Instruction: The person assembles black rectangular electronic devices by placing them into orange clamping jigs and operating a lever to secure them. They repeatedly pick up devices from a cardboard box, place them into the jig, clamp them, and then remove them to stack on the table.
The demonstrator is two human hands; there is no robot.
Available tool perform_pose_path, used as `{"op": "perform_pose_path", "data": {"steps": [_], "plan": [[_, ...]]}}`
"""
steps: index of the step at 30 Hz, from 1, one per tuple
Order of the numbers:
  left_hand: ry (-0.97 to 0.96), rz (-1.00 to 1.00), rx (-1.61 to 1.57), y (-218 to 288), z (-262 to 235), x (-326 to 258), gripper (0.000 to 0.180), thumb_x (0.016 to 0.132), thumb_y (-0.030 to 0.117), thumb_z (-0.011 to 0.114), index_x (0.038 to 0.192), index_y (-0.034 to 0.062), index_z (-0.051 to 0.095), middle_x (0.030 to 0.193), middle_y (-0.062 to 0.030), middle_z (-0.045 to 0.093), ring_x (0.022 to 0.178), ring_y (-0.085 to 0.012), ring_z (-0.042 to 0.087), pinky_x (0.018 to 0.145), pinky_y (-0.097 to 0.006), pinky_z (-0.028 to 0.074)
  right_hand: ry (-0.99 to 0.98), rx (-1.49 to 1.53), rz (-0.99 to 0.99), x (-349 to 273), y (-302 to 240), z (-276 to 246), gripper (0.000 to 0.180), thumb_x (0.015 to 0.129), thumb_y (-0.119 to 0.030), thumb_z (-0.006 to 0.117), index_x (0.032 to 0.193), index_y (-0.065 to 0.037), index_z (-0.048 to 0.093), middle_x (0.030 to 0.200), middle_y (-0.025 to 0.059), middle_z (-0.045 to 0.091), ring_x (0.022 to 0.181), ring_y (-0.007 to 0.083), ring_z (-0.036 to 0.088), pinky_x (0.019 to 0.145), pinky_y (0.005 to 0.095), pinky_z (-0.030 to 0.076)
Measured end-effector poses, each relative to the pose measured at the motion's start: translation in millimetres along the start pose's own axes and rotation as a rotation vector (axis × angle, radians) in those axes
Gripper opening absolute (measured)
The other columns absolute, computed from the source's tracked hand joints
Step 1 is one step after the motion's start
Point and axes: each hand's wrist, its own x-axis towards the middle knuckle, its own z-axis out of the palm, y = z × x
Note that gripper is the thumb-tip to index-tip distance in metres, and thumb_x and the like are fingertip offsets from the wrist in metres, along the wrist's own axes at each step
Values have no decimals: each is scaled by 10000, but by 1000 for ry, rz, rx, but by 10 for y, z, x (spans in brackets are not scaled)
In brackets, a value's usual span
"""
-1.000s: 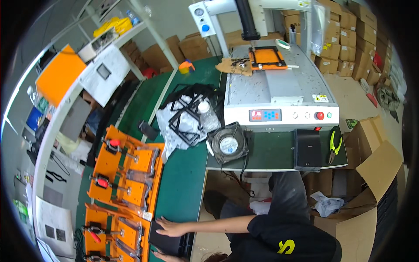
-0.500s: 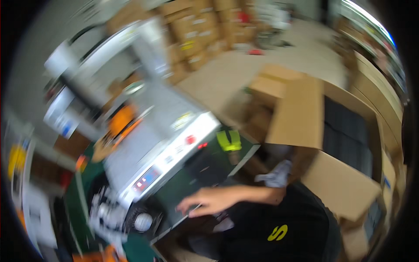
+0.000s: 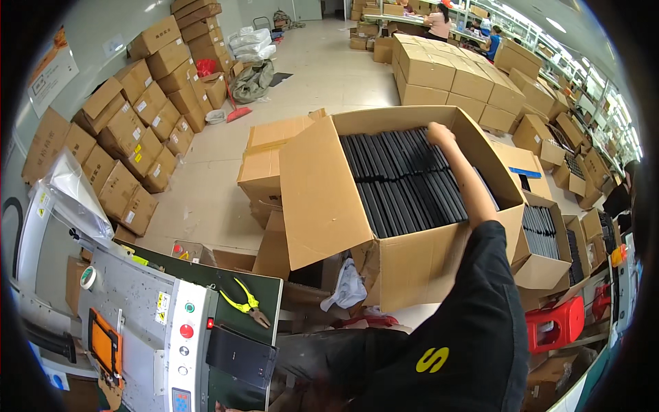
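Note:
My right hand (image 3: 440, 134) reaches into a large open cardboard box (image 3: 419, 268) at the centre right, its fingers curled down at the far end of the packed rows. Flat black cases (image 3: 405, 199) stand on edge there in two rows. What the fingertips grip, if anything, is hidden. Of my left hand (image 3: 220, 407) only a sliver shows at the lower edge, by the machine's front, with its fingers out of sight. Just above that sliver, a single flat black case (image 3: 241, 356) lies on the green tabletop (image 3: 264, 285).
A grey-white press machine (image 3: 130, 288) with an orange frame (image 3: 106, 347) stands at the left. Yellow-handled pliers (image 3: 244, 302) lie beside it. Stacked cartons (image 3: 144, 137) line the left wall. A red stool (image 3: 556, 324) is at the right; people (image 3: 438, 24) work far back.
My right hand has gone from over the green tabletop to inside the cardboard box. The view has swung right, and the picture is sharper now.

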Motion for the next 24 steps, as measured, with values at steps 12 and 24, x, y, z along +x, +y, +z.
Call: {"op": "perform_pose_path", "data": {"steps": [12, 24], "plan": [[127, -79, -189, -447, -54, 28, 427, 956, 281, 502, 1212, -14, 329, 1077, -226, 525, 952, -289, 538, 930, -430, 421, 69, 543, 96, 795, 1375, 517, 446, 740, -394, 753, 958, -9, 697, 925, 203, 671, 889, 305, 650, 788, 393, 505], [138, -44, -231, -763, -101, 33, 335, 964, 79, 409, 1239, -81, 304, 1126, -227, 521, 1028, -298, 554, 928, -379, 482, 790, 577, -454, -153, 434, -442, 279, 945, -291, 501, 1001, -60, 648, 699, 107, 617, 661, 194, 609, 634, 326, 465]]}}
